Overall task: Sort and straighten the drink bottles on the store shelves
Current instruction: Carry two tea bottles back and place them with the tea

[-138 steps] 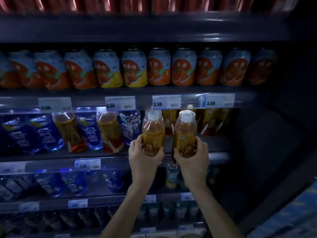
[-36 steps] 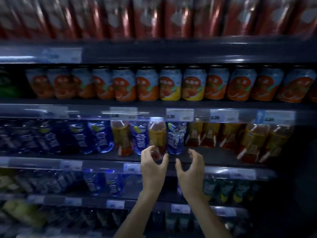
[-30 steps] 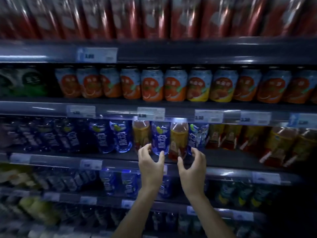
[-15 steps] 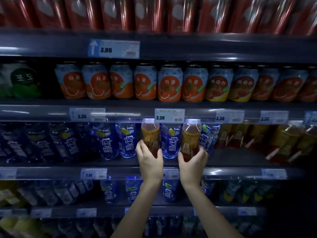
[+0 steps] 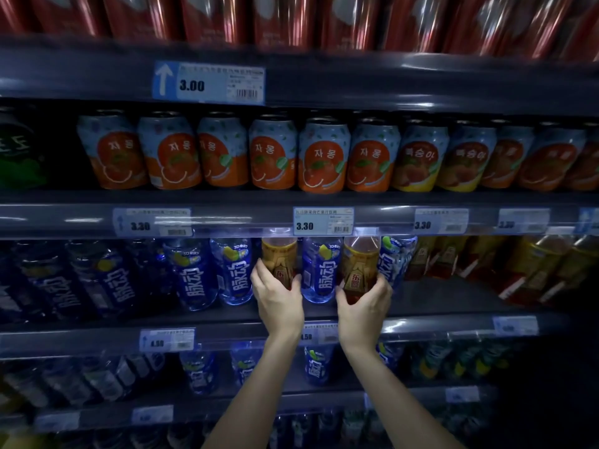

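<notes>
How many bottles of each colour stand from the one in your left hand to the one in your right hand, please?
Amber bottles: 2
Blue bottle: 1
Total: 3

Your left hand (image 5: 278, 299) wraps a clear plastic tea bottle (image 5: 279, 257) with a glossy amber sheen and a printed film label; your right hand (image 5: 363, 306) wraps its twin (image 5: 360, 267), equally shiny. Between them stands a blue bottle (image 5: 321, 270) of transparent plastic that catches bright glints. Above, you see the orange cans (image 5: 321, 157), smooth printed metal with a soft satin shine, and the red cans (image 5: 291, 17) on top, highly reflective with streaked highlights. The shelf edge (image 5: 227, 218) looks like dark painted metal, semi-gloss, fronted by a clear plastic strip holding a matt paper price tag (image 5: 323, 221).
</notes>
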Demonstrator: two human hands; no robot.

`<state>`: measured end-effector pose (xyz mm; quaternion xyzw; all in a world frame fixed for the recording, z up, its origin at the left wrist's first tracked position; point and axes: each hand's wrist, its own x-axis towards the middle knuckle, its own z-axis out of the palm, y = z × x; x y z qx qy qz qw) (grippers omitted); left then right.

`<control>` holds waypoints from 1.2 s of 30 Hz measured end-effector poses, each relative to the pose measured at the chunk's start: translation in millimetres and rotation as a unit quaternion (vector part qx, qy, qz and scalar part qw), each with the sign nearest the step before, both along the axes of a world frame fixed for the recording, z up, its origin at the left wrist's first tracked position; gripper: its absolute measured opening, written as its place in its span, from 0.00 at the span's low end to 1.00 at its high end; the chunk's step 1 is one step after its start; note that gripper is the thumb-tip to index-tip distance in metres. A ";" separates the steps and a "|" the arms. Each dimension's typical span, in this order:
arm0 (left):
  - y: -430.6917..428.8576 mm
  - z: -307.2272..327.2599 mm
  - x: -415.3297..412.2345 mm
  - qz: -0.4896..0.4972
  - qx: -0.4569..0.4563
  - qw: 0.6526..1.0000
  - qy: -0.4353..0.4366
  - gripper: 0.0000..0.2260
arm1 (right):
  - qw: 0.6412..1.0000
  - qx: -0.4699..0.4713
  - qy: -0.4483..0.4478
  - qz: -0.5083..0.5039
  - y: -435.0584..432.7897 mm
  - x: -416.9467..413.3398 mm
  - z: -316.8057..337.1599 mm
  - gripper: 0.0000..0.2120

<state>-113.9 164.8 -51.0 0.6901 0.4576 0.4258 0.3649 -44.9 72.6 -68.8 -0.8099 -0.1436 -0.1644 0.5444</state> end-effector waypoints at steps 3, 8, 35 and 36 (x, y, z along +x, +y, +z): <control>2.1 -0.3 -2.4 -0.001 0.009 1.000 -0.017 0.36 | 1.000 0.001 -0.008 -0.002 -1.5 0.4 1.0 0.36; -1.7 2.1 -10.4 -0.016 0.018 0.999 -0.037 0.36 | 1.000 0.011 -0.005 0.000 -2.1 0.4 5.2 0.37; -28.6 -8.9 -31.4 0.000 0.096 0.990 -0.103 0.31 | 0.997 0.059 -0.024 0.037 -24.9 1.5 9.0 0.31; -29.1 -9.4 -32.1 0.001 0.110 0.989 -0.102 0.31 | 0.997 0.065 -0.021 0.041 -25.8 1.1 9.5 0.31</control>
